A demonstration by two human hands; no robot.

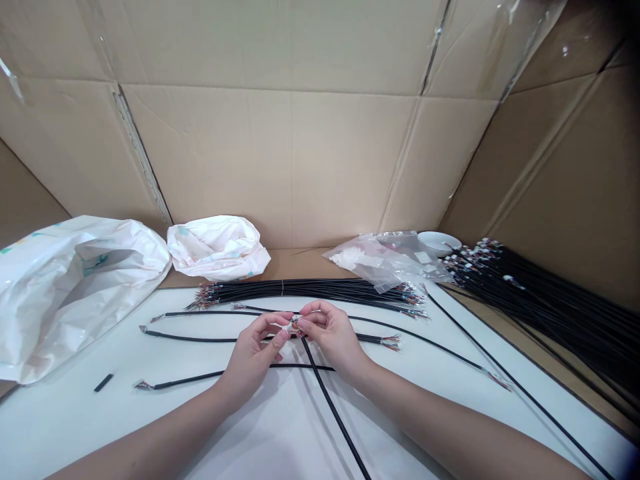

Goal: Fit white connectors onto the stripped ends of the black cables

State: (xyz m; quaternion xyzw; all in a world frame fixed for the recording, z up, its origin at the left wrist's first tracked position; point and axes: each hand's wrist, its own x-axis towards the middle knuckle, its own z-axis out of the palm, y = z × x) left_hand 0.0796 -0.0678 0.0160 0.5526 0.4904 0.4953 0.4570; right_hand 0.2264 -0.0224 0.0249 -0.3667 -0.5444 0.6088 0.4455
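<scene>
Left hand (255, 353), right hand (333, 333): curled, pinching one black cable (323, 393) end. Behind cable bundle (300, 290): clear plastic bag (395, 263) holding white material (350, 257), white bowl (439, 243) beside.

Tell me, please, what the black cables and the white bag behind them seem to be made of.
The black cables look like matte plastic or rubber sheathing, smooth and flexible, with fine coloured wires at the ends. The white bag seems thin glossy plastic film, by its creases and sheen.

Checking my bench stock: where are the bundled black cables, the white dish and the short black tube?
Bundled black cables (300, 290), head view, middle of the bundle.
White dish (440, 243), head view, its rim.
Short black tube (103, 383), head view, its middle.
</scene>
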